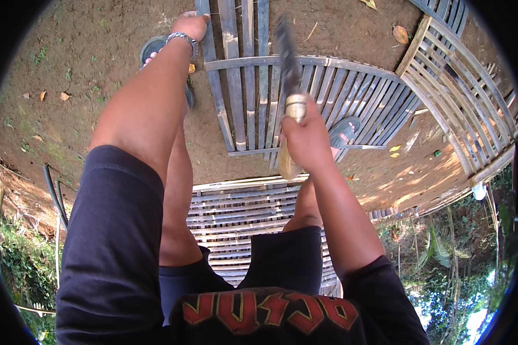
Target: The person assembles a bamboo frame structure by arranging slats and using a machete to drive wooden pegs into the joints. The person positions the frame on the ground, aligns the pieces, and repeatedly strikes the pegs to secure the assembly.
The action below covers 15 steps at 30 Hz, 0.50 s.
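No packages, labels, signs or screens, only bamboo slats (on bare dirt)

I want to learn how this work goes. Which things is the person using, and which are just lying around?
In use:
- big knife in the right hand
- slat panel gripped by the left hand

Lying about:
- curved slat frame
- dry leaves

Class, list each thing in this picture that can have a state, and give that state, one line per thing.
Left hand: gripping a grey bamboo slat of the panel.
Right hand: closed on the knife handle.
Wooden-handled knife with dark blade: raised, blurred.
Grey slatted bamboo panel: flat on the dirt.
Blue-grey sandals: worn on the feet.
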Motion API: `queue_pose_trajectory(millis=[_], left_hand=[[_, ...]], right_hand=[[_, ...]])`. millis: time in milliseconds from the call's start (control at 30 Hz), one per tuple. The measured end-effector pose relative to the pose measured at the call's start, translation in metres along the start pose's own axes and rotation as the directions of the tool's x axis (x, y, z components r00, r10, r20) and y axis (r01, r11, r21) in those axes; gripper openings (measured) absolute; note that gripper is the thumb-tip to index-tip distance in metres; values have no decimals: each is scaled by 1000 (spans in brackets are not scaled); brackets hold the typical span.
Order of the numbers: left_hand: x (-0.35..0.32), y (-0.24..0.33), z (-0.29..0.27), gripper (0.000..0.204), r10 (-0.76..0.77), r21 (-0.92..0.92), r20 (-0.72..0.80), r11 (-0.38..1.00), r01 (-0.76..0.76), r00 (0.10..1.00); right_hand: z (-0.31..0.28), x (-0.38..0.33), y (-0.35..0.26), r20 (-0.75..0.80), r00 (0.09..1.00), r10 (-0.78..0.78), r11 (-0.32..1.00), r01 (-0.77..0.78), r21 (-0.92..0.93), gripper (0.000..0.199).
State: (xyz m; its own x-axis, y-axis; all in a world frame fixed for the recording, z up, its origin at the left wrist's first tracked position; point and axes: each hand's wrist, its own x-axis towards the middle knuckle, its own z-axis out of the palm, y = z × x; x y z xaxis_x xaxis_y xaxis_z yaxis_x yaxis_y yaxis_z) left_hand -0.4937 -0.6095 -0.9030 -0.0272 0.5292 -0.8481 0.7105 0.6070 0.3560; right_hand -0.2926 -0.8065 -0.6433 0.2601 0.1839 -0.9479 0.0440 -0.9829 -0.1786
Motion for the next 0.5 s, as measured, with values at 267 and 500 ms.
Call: queue_pose_trajectory(millis=[267, 500], left_hand=[[-6, 6, 1, 34, -35, -48, 18, 998, 35, 999], [5, 1, 0, 26, 34, -6, -25, 999, -34, 999]], right_hand=[[-3, -8, -16, -155, 976, -155, 987, 158, 8, 66], [-16, -5, -10, 35, 999, -25, 1000, 25, -3, 64]])
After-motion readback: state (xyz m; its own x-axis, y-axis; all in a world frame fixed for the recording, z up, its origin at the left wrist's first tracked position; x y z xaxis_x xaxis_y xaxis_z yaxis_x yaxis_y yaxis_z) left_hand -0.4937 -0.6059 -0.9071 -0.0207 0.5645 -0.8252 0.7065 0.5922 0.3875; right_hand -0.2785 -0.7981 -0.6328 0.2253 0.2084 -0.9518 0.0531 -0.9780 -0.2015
